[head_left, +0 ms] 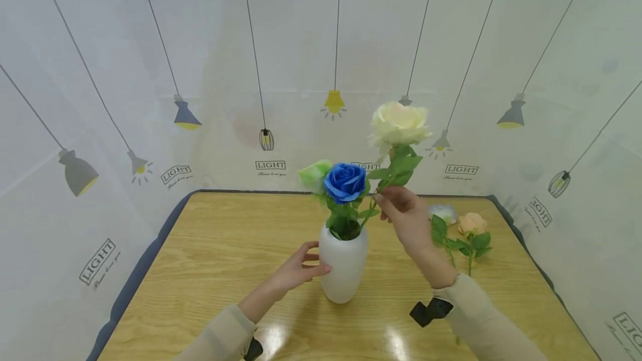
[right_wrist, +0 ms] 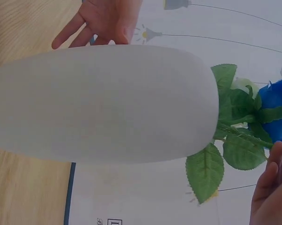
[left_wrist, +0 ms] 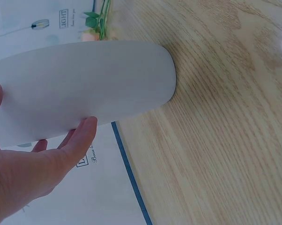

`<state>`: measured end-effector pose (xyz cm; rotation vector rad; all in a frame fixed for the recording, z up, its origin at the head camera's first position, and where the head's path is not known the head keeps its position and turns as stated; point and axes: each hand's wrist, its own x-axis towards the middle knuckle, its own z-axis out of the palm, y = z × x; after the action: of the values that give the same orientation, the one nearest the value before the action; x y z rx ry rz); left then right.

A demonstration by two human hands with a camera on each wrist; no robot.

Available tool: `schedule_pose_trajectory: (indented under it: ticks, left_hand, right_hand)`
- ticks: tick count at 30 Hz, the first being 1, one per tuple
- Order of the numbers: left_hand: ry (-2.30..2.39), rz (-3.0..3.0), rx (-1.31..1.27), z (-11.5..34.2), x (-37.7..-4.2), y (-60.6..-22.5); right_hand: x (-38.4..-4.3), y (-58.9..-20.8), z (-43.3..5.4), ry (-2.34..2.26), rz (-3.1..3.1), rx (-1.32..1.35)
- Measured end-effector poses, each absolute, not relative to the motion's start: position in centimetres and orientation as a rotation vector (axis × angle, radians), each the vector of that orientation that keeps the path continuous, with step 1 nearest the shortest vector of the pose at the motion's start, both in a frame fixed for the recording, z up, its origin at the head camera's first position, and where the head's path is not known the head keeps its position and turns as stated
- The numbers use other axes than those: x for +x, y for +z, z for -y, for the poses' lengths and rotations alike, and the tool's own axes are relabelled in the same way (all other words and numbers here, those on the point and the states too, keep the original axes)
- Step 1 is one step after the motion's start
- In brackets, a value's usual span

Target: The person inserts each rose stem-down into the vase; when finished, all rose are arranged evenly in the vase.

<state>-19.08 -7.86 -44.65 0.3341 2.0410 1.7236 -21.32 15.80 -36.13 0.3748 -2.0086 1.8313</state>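
A white vase [head_left: 343,269] stands upright on the wooden table, holding a blue rose [head_left: 345,183] and a pale green-white flower [head_left: 312,176]. Against the vase's left side rests my left hand [head_left: 296,269], its fingers spread and loosely extended; the left wrist view shows the fingertips [left_wrist: 89,123] along the vase wall. My right hand [head_left: 408,222] pinches the stem of a large cream flower [head_left: 399,124] between thumb and fingers, above and right of the vase's mouth. That stem slants down into the opening among green leaves [right_wrist: 244,149]; its lower end is hidden.
To the right on the table [head_left: 215,255] lie a peach rose [head_left: 472,223] and a pale bluish-white flower [head_left: 443,213], both with green leaves. A white backdrop [head_left: 296,43] printed with hanging lamps surrounds the table along its back and sides.
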Motion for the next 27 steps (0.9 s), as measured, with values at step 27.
schedule_pose_trajectory:
  ticks: [27]
  left_hand:
    - [1.72,-2.071,0.339,7.8,-18.4,-43.7]
  right_hand:
    - [-19.8,-37.5,-14.1,1.625,2.319,0.392]
